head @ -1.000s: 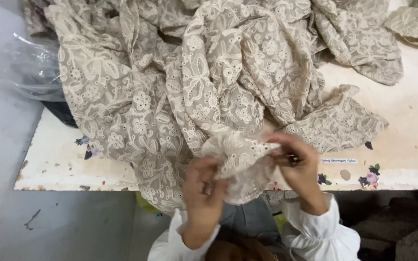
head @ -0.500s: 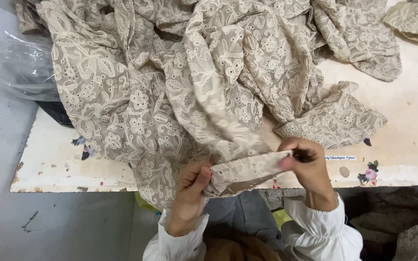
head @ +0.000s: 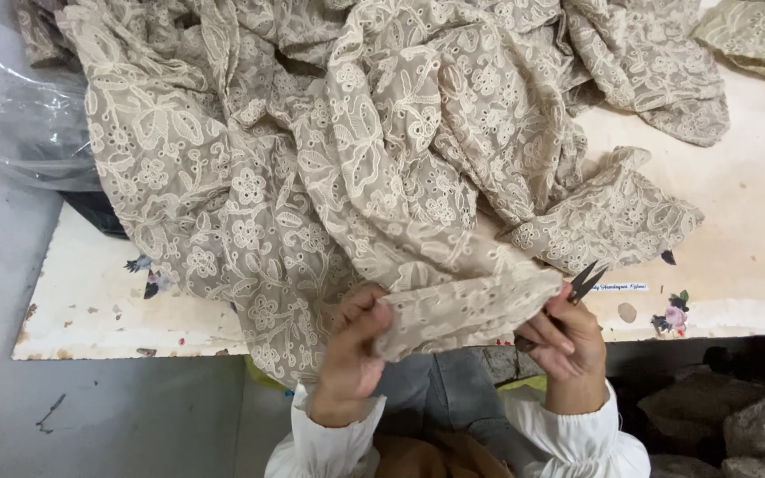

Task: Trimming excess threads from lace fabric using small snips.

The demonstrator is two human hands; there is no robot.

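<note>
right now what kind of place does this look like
Probably a garment or tailoring workshop. A large beige embroidered lace fabric is heaped over a worn, stained worktable, and the right hand holds small thread snips at a strip of it that the left hand pinches.

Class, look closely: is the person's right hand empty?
No: the right hand holds small dark thread snips against the edge of the beige lace fabric.

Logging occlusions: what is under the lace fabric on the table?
Under the beige lace fabric only the cream tabletop shows at its edges, plus clear plastic sheet at the left. Anything beneath the heap is covered.
</note>
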